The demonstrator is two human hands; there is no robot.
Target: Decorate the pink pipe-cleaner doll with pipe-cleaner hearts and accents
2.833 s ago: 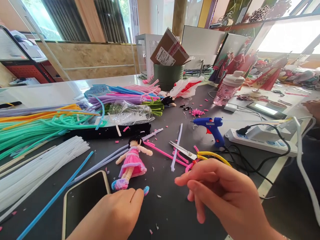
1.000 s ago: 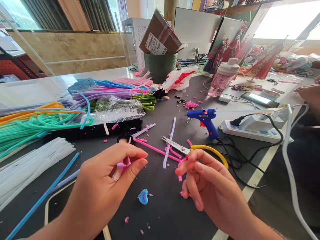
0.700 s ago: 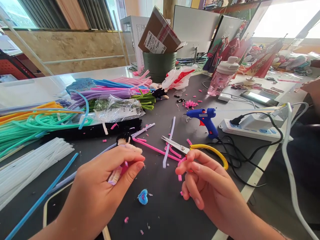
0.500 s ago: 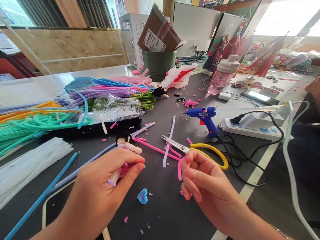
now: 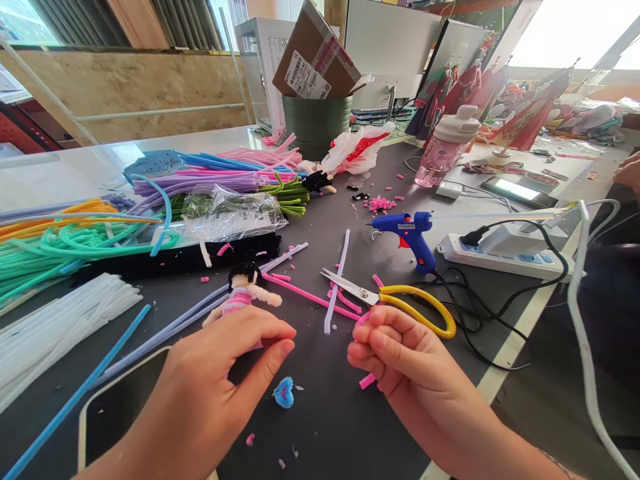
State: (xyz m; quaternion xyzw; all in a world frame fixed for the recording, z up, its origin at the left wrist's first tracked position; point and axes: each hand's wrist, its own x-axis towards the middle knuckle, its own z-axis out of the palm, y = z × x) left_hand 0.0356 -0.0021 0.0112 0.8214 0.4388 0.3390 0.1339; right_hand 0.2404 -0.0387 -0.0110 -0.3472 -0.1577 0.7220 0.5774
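Observation:
My left hand is in front of a small doll with black hair and a pink striped top, covering its lower part. The thumb and index tips of this hand are drawn together in a pinch; what lies between them is too small to tell. My right hand has its fingers curled and pressed together just below the yellow-handled scissors. A pink stem reaches towards its fingertips, and any held item is hidden. Between the hands is a blue fuzzy heart.
A blue glue gun and a power strip with looped cables lie at the right. Bundles of coloured stems fill the left. A phone lies under my left forearm. A pink bottle stands behind.
My left hand has shifted slightly right and down, uncovering the doll's striped top and other arm. My right hand has moved a little left, with its fingers more tightly curled.

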